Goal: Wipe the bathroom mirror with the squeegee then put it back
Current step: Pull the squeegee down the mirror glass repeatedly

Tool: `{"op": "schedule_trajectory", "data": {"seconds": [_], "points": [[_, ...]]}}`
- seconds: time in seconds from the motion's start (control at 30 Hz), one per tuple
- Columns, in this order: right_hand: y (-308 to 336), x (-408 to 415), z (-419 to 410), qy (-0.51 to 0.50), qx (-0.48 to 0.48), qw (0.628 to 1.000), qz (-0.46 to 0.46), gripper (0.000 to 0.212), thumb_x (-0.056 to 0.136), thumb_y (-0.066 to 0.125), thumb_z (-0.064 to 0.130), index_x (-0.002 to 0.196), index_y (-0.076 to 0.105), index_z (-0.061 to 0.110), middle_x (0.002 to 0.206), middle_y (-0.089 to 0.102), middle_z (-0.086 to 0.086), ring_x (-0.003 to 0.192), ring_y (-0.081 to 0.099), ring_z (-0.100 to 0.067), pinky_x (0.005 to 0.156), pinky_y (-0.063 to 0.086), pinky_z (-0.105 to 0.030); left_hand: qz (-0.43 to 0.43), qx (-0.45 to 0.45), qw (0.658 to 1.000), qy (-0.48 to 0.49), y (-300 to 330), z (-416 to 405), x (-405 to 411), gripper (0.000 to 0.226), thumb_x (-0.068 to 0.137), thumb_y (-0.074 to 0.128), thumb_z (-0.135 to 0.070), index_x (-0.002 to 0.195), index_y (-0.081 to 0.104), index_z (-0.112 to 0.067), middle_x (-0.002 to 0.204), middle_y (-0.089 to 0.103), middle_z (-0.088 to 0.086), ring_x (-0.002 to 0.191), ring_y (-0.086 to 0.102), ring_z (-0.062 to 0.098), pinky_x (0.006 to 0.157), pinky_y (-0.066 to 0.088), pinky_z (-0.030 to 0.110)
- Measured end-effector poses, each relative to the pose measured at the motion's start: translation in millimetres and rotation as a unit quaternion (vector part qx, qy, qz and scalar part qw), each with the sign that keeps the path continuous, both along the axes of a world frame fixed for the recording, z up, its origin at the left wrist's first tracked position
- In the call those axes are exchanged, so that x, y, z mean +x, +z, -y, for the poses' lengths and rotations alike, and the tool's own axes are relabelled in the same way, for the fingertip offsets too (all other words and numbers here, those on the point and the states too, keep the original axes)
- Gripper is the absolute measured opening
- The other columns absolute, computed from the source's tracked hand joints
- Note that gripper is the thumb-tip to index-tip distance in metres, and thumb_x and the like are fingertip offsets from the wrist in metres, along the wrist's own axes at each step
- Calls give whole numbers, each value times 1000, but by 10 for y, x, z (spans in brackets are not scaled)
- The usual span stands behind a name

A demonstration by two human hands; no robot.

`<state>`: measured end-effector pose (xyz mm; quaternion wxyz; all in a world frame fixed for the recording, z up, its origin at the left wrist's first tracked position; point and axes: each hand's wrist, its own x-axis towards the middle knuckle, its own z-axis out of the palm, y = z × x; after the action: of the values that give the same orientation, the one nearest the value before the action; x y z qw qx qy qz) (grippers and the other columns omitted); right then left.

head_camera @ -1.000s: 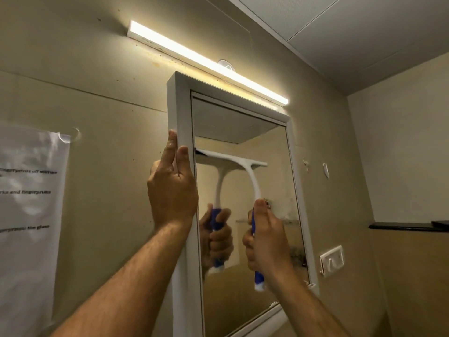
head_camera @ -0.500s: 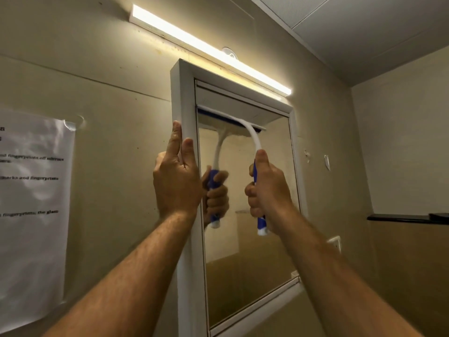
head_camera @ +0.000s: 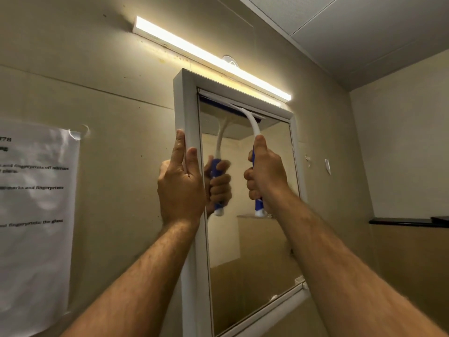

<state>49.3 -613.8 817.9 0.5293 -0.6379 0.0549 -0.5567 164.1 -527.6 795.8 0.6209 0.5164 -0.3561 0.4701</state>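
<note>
Nearest, the right grip (head_camera: 266, 171) is curled tight round the blue handle of the squeegee (head_camera: 252, 124), thumb up along it. The left grip (head_camera: 181, 183), fingers straight, rests on the white left edge of the mirror (head_camera: 187, 105). The blade lies above the right grip at the top edge of the glass, upper centre of the frame, its long axis running across the mirror. The coming stroke likely pulls straight down. Beyond, a light bar (head_camera: 211, 57) glows.

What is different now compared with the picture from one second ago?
The white squeegee with a blue handle moved up the glass of the white-framed wall mirror, from lower down to its top edge. The right hand kept its grip on the handle; the left hand stayed on the frame's left side.
</note>
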Motion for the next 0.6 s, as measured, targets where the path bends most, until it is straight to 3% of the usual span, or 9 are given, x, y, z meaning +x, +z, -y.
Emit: {"op": "schedule_trajectory", "data": {"seconds": [0.1,0.2,0.3,0.37,0.47,0.6], "points": [[-210,112,36,6,7,1000,7,50,93,31,63,83,50,17,53,38,4,34,32,-7,34,28,-21,-5,1,1000,-6,-6,-6,-12,50,99,32,-46,148,29,-39,90,55,9,63,51,17,56,53,32],[-466,110,-70,6,27,999,33,59,96,33,57,80,48,2,44,33,2,22,32,-6,27,26,-16,-6,-1,1000,-12,-7,-11,-25,50,98,33,-47,148,30,-38,95,57,8,71,57,19,64,57,35],[-597,84,-152,20,16,1000,9,60,96,31,56,79,45,0,48,33,-4,21,34,-8,26,24,-14,-5,1,1000,-12,-4,-9,-20,49,99,34,-46,148,30,-38,105,60,9,77,60,18,69,57,35],[-512,33,-144,8,12,1000,13,55,99,30,48,71,41,2,52,29,-7,20,37,-7,26,28,-16,-3,2,1000,-12,-6,-11,-15,49,100,32,-45,148,30,-37,105,60,10,75,59,19,66,56,33],[-265,24,-31,-3,-7,1000,6,51,94,30,61,82,49,16,53,37,3,32,31,-5,33,27,-19,-2,8,1000,-15,-11,-8,-14,48,99,28,-47,147,28,-39,89,57,14,63,55,21,56,53,33],[-149,13,98,9,-2,1000,-13,49,93,30,63,81,47,19,53,38,4,36,30,-7,37,27,-18,-2,6,1000,-18,-16,-5,24,44,102,28,-41,146,30,-40,85,55,19,60,49,18,51,42,27]]}}
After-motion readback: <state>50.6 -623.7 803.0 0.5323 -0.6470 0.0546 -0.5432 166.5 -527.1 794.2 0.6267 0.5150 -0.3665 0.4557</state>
